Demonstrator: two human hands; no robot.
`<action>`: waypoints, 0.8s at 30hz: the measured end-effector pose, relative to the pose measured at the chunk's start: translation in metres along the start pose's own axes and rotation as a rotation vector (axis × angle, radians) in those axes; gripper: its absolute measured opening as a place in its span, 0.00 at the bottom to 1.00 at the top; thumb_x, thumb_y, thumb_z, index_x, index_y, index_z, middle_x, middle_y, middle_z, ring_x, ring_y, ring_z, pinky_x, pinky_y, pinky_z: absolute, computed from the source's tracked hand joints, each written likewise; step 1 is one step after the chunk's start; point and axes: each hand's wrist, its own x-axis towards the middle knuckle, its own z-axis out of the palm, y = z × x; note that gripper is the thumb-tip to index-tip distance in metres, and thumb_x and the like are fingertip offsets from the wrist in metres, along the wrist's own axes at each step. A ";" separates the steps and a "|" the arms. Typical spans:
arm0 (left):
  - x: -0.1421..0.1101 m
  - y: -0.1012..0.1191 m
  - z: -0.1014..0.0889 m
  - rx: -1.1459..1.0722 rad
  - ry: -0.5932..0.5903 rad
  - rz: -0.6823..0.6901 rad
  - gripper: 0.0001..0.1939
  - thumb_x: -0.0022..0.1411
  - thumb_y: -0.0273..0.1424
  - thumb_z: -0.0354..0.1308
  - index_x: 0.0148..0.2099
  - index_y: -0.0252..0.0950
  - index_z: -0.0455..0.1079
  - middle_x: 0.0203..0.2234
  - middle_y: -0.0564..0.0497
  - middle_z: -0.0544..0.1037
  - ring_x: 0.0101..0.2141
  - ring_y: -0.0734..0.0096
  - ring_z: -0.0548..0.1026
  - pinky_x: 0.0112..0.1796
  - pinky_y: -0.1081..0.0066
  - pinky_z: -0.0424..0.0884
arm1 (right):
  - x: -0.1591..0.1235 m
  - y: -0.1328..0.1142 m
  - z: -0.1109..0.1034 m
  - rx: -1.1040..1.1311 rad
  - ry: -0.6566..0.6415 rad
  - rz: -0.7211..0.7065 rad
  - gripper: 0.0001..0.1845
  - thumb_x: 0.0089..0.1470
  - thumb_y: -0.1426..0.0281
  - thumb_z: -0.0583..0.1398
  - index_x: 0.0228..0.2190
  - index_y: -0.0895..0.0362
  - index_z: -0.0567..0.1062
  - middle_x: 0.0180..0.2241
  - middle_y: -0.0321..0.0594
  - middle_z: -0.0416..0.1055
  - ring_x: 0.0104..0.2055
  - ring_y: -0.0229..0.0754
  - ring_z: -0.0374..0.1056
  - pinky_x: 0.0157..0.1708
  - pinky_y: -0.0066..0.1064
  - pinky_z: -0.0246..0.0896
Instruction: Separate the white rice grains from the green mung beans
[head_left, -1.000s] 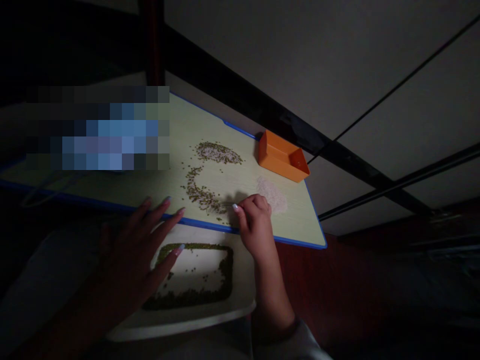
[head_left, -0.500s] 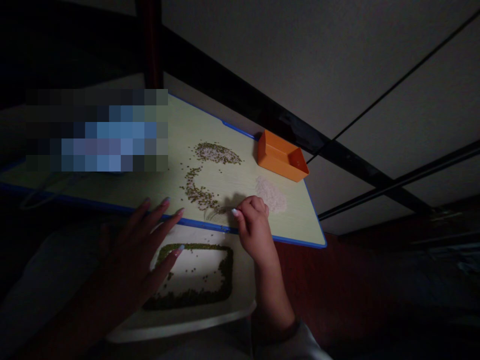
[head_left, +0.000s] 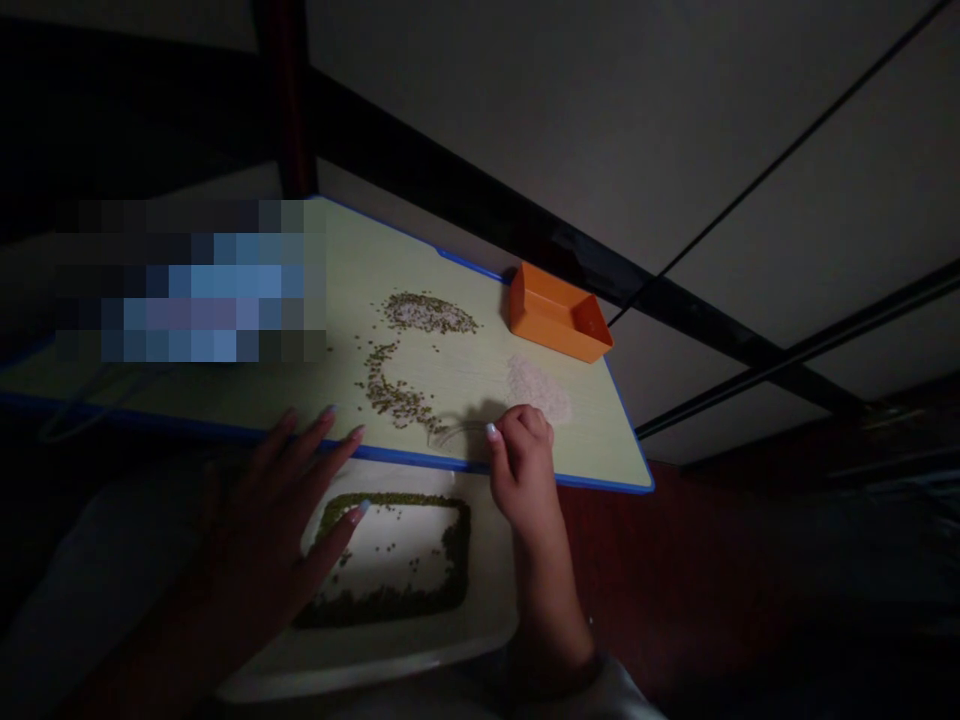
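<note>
My right hand [head_left: 525, 450] is closed at the near edge of the pale green table, its fingers pinching a clear, thin curved piece [head_left: 448, 430] whose exact kind I cannot make out. The clear piece lies low over the tabletop, close to a curved scatter of green beans mixed with pale grains [head_left: 397, 395]. Just beyond my right knuckles is a pile of pale grains [head_left: 538, 388]. My left hand [head_left: 277, 520] is open, fingers spread, over the left side of a white tub [head_left: 487, 590]. Green beans [head_left: 390, 605] line the tub's bottom edges.
Farther back on the table [head_left: 465, 375] lies another mixed heap of beans and grains [head_left: 429, 312]. An orange box [head_left: 559, 315] stands at the back right, by the wall. A blurred-out blue patch [head_left: 217, 310] covers the left part. Blue trim [head_left: 420, 460] edges the tabletop.
My right hand has moved a little to the right with the clear piece, away from the curved scatter. My left hand stays spread in nearly the same place.
</note>
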 end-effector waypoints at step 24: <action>-0.001 -0.009 0.006 0.001 0.053 0.038 0.31 0.67 0.41 0.45 0.71 0.54 0.47 0.70 0.45 0.58 0.71 0.45 0.48 0.60 0.26 0.54 | 0.001 0.010 0.002 -0.109 0.140 0.092 0.14 0.64 0.70 0.52 0.25 0.54 0.67 0.31 0.40 0.66 0.38 0.46 0.61 0.40 0.37 0.53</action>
